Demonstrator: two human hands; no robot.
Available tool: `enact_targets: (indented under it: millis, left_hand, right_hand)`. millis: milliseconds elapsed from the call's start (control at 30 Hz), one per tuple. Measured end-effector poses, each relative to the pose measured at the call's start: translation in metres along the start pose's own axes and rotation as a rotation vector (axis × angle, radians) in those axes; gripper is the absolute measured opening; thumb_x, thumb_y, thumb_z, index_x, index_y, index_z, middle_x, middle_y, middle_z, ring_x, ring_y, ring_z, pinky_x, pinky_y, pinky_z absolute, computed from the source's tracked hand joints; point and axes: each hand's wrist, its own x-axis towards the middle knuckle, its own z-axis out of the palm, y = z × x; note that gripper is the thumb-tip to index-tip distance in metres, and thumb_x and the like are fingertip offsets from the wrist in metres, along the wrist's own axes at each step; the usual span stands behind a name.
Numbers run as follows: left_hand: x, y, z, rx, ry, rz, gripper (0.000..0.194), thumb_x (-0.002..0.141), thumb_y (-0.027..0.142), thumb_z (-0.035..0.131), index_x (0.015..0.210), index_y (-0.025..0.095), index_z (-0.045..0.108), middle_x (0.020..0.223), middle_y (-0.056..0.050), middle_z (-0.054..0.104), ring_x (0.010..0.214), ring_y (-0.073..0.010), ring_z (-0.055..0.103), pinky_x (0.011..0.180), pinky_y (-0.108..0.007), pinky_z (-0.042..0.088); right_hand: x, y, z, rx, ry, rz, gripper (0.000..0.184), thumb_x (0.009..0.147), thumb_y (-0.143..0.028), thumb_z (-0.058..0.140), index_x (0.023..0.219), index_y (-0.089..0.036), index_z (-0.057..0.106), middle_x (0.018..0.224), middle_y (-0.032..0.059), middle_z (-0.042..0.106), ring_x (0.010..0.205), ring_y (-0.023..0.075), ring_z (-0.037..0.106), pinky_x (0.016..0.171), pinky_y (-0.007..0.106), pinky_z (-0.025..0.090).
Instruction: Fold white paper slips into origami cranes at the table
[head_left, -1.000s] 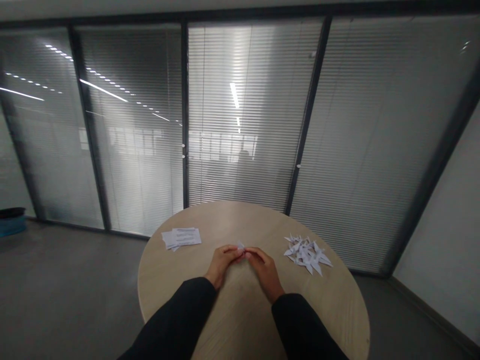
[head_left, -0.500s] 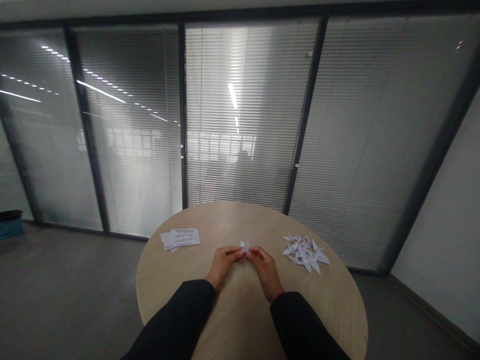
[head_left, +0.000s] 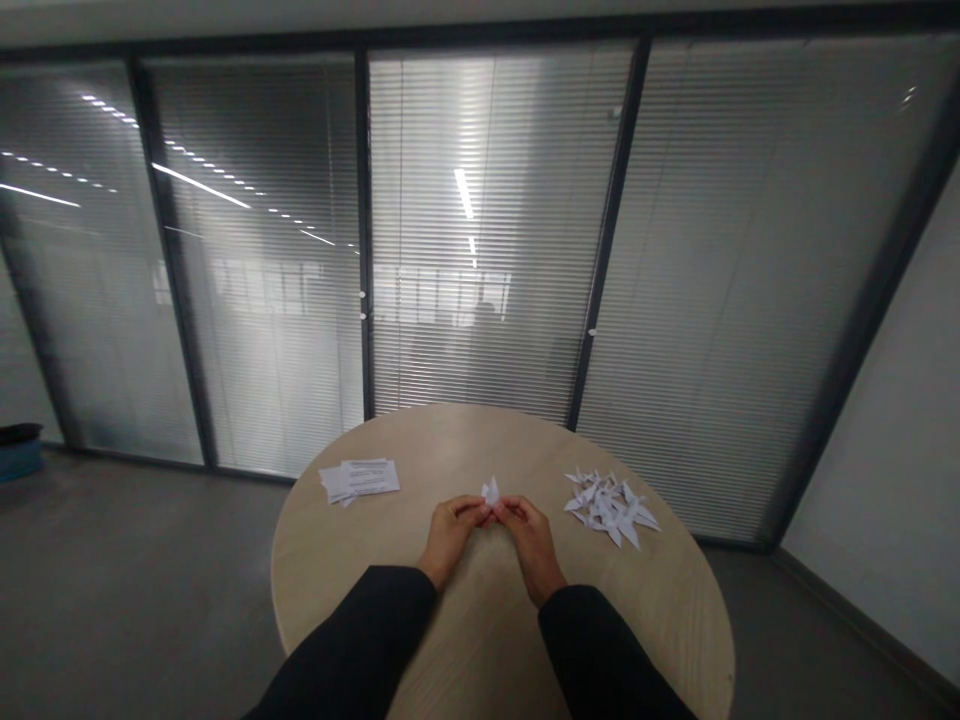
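The left hand [head_left: 450, 532] and right hand [head_left: 531, 545] pinched a small white folded paper piece [head_left: 490, 492] between them, over the round pale-wood bench [head_left: 352, 560]. A heap of white paper origami cranes [head_left: 611, 508] lay at 3 o'clock, a stack of printed white paper sheets [head_left: 358, 480] at 10 o'clock.

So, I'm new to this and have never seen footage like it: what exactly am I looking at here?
There's no machine here: these are a person's own two bare hands, seen from a camera worn on their head, looking forward and down. The left hand and right hand together pinch a small folded paper over a round wooden table. On the table lie a stack of printed sheets and, to the right of the hands, a pile of folded paper shapes.
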Motion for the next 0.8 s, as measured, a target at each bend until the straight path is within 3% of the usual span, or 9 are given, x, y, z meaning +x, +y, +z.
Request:
enact_targets:
  millis: [133, 267, 367, 600, 800]
  left_hand:
    - [-0.001, -0.001, 0.0, -0.001, -0.015, 0.031, 0.026, 0.065, 0.033, 0.071, 0.082, 0.013, 0.066, 0.065, -0.004, 0.067, 0.064, -0.0152, 0.061, 0.065, -0.026, 0.046]
    - [0.0, -0.005, -0.001, -0.01, -0.023, 0.06, 0.048, 0.065, 0.033, 0.071, 0.107, 0.017, 0.055, 0.068, -0.001, 0.065, 0.067, -0.0148, 0.062, 0.066, -0.026, 0.047]
    - [0.002, -0.01, -0.002, 0.01, -0.01, 0.043, 0.057, 0.063, 0.035, 0.072, 0.113, 0.015, 0.052, 0.07, -0.002, 0.065, 0.067, -0.0147, 0.062, 0.066, -0.026, 0.047]
    - [0.006, -0.013, -0.003, 0.111, 0.053, -0.021, 0.037, 0.062, 0.038, 0.072, 0.087, 0.012, 0.068, 0.072, -0.007, 0.067, 0.065, -0.0163, 0.06, 0.058, -0.025, 0.045]
    - [0.007, -0.011, -0.004, 0.04, 0.087, -0.027, 0.032, 0.054, 0.033, 0.077, 0.077, 0.012, 0.069, 0.066, -0.005, 0.066, 0.06, -0.0137, 0.057, 0.057, -0.025, 0.043]
  right_hand:
    - [0.001, 0.0, 0.001, -0.014, 0.04, -0.014, 0.029, 0.066, -0.043, 0.072, 0.076, -0.02, 0.056, 0.071, 0.0022, 0.067, 0.072, 0.0212, 0.064, 0.073, 0.034, 0.048]
    - [0.002, 0.004, 0.0, -0.019, 0.075, -0.043, 0.034, 0.064, -0.041, 0.074, 0.08, -0.021, 0.052, 0.072, 0.0001, 0.064, 0.071, 0.0201, 0.063, 0.07, 0.033, 0.048]
    - [0.003, 0.008, -0.002, -0.044, 0.085, -0.07, 0.035, 0.063, -0.043, 0.074, 0.081, -0.021, 0.052, 0.074, 0.0002, 0.063, 0.073, 0.0199, 0.063, 0.071, 0.033, 0.048]
    - [0.004, 0.012, -0.003, -0.114, 0.051, -0.089, 0.037, 0.063, -0.047, 0.073, 0.079, -0.021, 0.052, 0.074, 0.0012, 0.063, 0.074, 0.0201, 0.063, 0.071, 0.032, 0.049]
    - [0.004, 0.014, -0.004, -0.164, 0.032, -0.112, 0.038, 0.064, -0.051, 0.071, 0.077, -0.02, 0.053, 0.073, 0.0015, 0.063, 0.072, 0.0194, 0.062, 0.069, 0.031, 0.047]
